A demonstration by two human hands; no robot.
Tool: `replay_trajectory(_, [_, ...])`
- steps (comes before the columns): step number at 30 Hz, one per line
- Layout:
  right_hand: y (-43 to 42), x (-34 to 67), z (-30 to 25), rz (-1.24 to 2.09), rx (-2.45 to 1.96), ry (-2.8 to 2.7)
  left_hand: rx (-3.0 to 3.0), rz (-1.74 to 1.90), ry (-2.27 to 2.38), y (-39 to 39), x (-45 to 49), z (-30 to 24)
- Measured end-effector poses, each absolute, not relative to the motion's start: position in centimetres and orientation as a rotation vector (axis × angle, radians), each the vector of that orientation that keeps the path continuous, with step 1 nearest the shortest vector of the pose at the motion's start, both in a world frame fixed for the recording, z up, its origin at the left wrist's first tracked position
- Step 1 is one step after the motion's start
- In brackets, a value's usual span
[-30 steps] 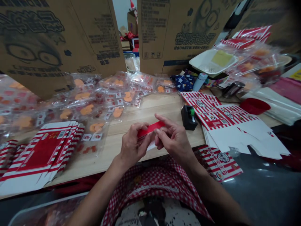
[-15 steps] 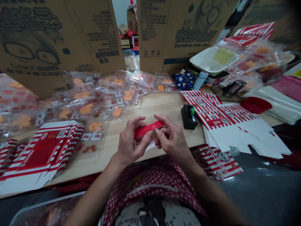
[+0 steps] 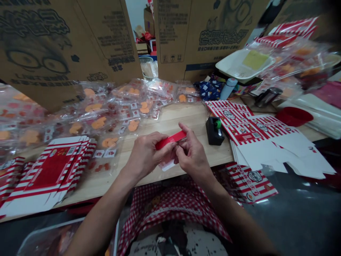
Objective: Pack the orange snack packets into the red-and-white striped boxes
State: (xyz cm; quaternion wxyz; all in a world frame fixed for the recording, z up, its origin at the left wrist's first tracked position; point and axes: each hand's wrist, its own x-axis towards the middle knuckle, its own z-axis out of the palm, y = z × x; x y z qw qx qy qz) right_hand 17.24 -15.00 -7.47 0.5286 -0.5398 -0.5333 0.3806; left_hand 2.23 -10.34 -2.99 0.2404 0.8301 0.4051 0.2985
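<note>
Between my two hands, over the front of the table [image 3: 170, 119], is a small red cardboard box [image 3: 176, 138], its narrow red side facing up. My left hand [image 3: 145, 153] is closed around its left end, the thumb lying along the near edge. At the right end, my right hand [image 3: 193, 153] grips it with bent fingers and thumb, while its index finger stretches along the far edge. A white and red flap [image 3: 167, 165] shows below the hands. My fingers hide most of the box.
A black tape dispenser [image 3: 215, 131] stands right of my hands. Flat striped cartons [image 3: 266, 133] lie beyond it; folded striped boxes [image 3: 53, 167] are stacked left. Clear packets with orange pieces [image 3: 98, 122] cover the back left. Large brown cartons [image 3: 173, 42] stand behind.
My left hand has turned and wrapped further over the red box, covering more of its left end. My right index finger is raised more, and more of the white and red flap shows below.
</note>
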Motion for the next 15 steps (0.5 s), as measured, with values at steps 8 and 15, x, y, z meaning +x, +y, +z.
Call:
replay_trajectory(8, [-16.9,21.3,-8.8,0.806,-1.324,-1.134,1.484,1.033,1.358,-5.7,-2.9,-7.4])
replay_trajectory(15, [-14.5,27.6,-17.6,0.615,-1.734,-1.361,1.859,0.578,1.625,-4.8,-9.0,-15.5])
